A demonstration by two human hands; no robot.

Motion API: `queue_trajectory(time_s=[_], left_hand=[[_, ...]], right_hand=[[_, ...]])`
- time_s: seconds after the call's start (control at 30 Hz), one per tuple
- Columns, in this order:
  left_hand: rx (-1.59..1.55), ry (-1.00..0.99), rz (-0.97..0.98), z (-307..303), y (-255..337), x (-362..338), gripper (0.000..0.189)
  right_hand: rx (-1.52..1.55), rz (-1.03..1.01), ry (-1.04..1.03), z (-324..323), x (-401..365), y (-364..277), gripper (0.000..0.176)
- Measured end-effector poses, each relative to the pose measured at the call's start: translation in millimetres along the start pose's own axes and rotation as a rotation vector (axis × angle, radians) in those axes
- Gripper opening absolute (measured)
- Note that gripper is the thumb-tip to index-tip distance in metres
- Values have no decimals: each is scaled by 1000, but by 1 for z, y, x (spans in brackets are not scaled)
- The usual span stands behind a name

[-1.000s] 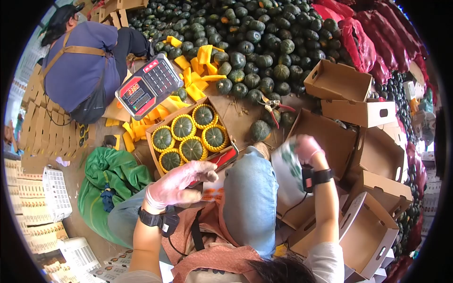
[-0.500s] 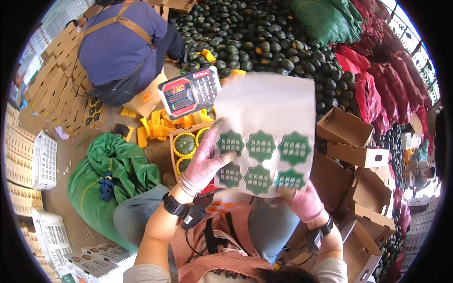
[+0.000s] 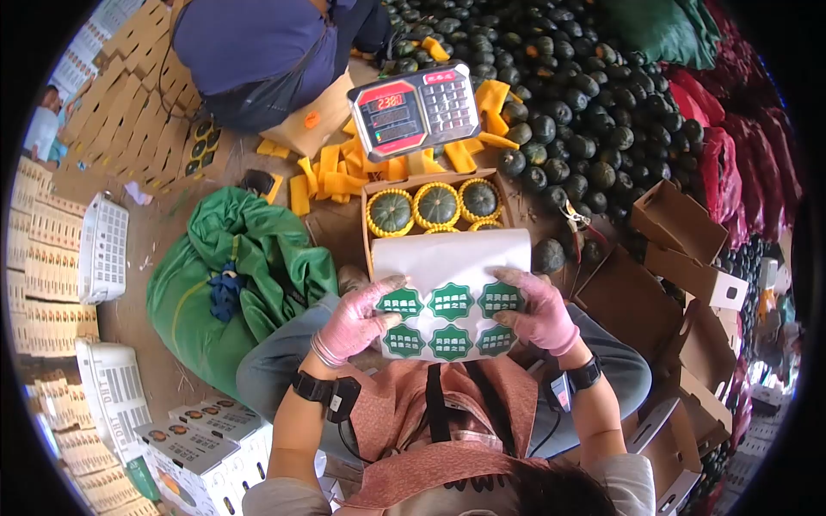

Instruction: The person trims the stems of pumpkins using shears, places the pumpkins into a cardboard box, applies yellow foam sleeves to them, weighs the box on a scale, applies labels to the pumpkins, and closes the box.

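Observation:
Both gloved hands hold a white sticker sheet with several green scalloped labels on its lower half. My left hand grips its left edge, thumb on the front. On the right edge, my right hand pinches it the same way. Just beyond the sheet, and partly covered by it, is a cardboard box of green squashes in yellow foam nets. A weighing scale display reading red digits stands behind the box.
Yellow foam nets lie around the scale. A heap of squashes fills the back right. Open cardboard boxes are stacked at right, near red-handled shears. A green sack lies at left; a person in purple sits behind.
The sheet has come down and away from the scale, exposing more of the boxed squashes. My right hand has shifted from its lower corner up to the right edge. The view has shifted.

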State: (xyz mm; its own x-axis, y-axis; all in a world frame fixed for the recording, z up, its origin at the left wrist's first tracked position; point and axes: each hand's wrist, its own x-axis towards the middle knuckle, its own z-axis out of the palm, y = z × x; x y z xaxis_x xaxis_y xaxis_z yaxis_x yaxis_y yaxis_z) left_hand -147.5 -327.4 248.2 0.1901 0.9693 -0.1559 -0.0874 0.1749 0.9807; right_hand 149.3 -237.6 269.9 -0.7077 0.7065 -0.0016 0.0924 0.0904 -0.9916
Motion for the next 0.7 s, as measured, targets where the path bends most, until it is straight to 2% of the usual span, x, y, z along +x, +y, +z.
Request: queue_trajectory(time_s=[0.17,0.23,0.27,0.3,0.37,0.4,0.43,0.47,0.5,0.53,0.57,0.6,0.63,0.67,0.7], left_hand=[[-142,5,5,-14,-24,1,54],[-10,18,62,-10,-23,9,53],[18,85,27,-7,-26,13,53],[14,83,24,-6,-30,13,53],[7,101,8,-4,-36,10,52],[66,136,42,2,-37,6,51],[65,139,36,6,-36,3,51],[259,174,64,8,-36,0,51],[453,207,91,10,-36,1,52],[481,263,136,13,-36,6,43],[480,266,129,6,-48,13,43],[507,265,24,-2,-62,23,35],[533,262,-81,-10,-75,34,28],[610,282,-77,-17,-85,38,17],[602,279,-92,-22,-90,33,17]], right_hand=[[172,192,113,16,-8,20,65],[-141,83,68,13,-4,20,68],[-174,0,53,12,-3,27,68],[-174,5,54,12,-6,28,68],[30,206,148,14,-14,26,58],[33,211,144,17,-17,23,58],[-137,263,191,20,-18,19,46],[-308,314,237,22,-19,18,34],[-305,318,232,21,-18,25,34],[-486,192,204,18,-14,40,26],[-664,63,174,14,-5,54,20],[-735,-18,170,9,7,61,17],[-731,-4,161,5,18,74,17],[-700,-52,120,2,26,82,17],[-668,-99,81,4,26,83,18]])
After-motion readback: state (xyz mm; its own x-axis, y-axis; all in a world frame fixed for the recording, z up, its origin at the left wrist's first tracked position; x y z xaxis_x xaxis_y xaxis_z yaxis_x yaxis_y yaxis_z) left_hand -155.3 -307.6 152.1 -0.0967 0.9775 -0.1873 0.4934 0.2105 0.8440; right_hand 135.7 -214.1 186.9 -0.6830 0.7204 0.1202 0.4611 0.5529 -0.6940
